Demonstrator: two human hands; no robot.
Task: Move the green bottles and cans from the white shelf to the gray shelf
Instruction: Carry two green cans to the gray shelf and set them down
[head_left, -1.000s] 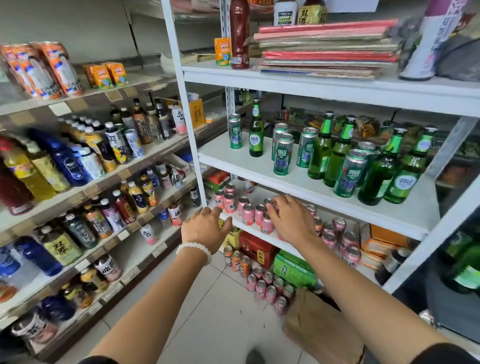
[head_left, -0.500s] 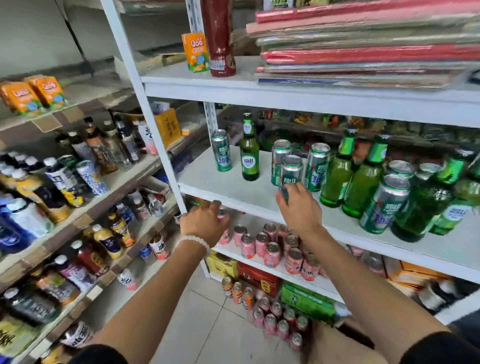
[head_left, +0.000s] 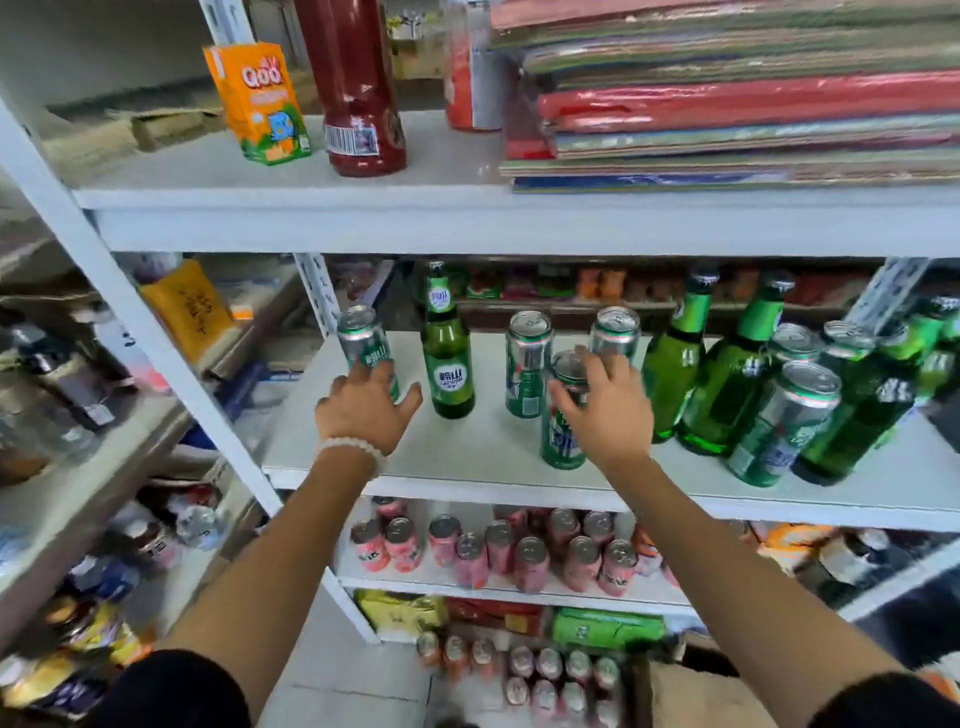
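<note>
Nearest, the right hand (head_left: 602, 410) has its fingers spread over the front green can (head_left: 563, 415) on the white shelf (head_left: 467, 452), touching its top and side but not plainly wrapped round it; the left hand (head_left: 363, 408), fingers likewise loose and gripping nothing, reaches at the leftmost can (head_left: 366, 351), left of the front green can; each hand would do best to close low round its can's body, thumb opposite fingers, then lift straight up before drawing back; the green bottle (head_left: 447, 364) stands just beside the left hand's thumb, so that hand should keep clear of it; behind the front green can stand two more cans (head_left: 527, 364), and right of it a crowd of bottles (head_left: 675, 364), easily toppled; the gray shelf (head_left: 78, 493) waits far left.
</note>
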